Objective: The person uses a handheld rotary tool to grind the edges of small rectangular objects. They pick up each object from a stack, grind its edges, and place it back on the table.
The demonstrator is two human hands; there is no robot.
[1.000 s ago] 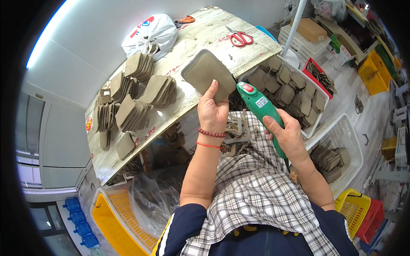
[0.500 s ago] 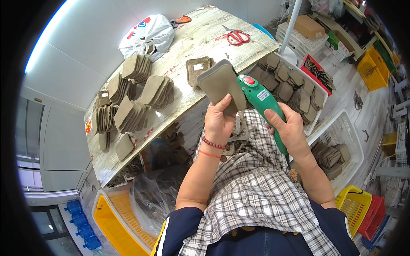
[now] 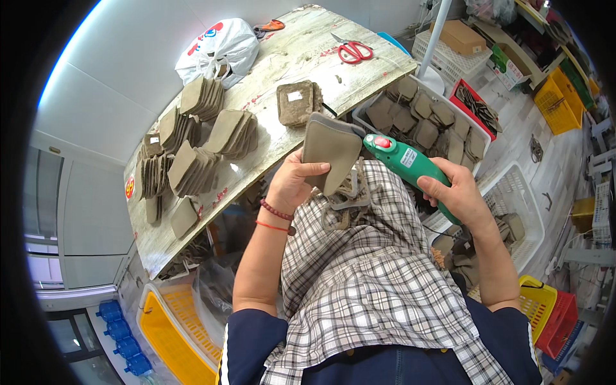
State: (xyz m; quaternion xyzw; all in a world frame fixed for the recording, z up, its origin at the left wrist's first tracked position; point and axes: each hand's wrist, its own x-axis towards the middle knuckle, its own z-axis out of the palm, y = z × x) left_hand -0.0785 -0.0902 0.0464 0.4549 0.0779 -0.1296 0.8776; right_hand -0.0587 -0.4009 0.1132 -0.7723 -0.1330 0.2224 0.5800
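Observation:
My left hand (image 3: 294, 181) grips a taupe fabric pad (image 3: 328, 157) with rounded corners, its thumb across the front and its fingers behind. A darker grey strip runs along the pad's upper edge. Wrapped in my right hand (image 3: 461, 192) is a green electric hand cutter (image 3: 401, 159) with a red button. Its head points left at the pad's upper right corner; I cannot tell whether the blade touches the cloth. Below the pad, trimmed strips (image 3: 350, 204) lie on my checked apron (image 3: 372, 282).
The worn table (image 3: 282, 77) bears stacks of pads (image 3: 192, 170), a labelled pad pile (image 3: 295, 106), red-handled scissors (image 3: 351, 50) and a white plastic bag (image 3: 221, 54). White crates (image 3: 484, 151) of pads stand to my right. A yellow crate (image 3: 170, 337) sits lower left.
Both hands have come lower, the left one also shifting left and the right one moving right. The pad has turned, and the cutter now lies flatter, its head at the pad's upper right corner.

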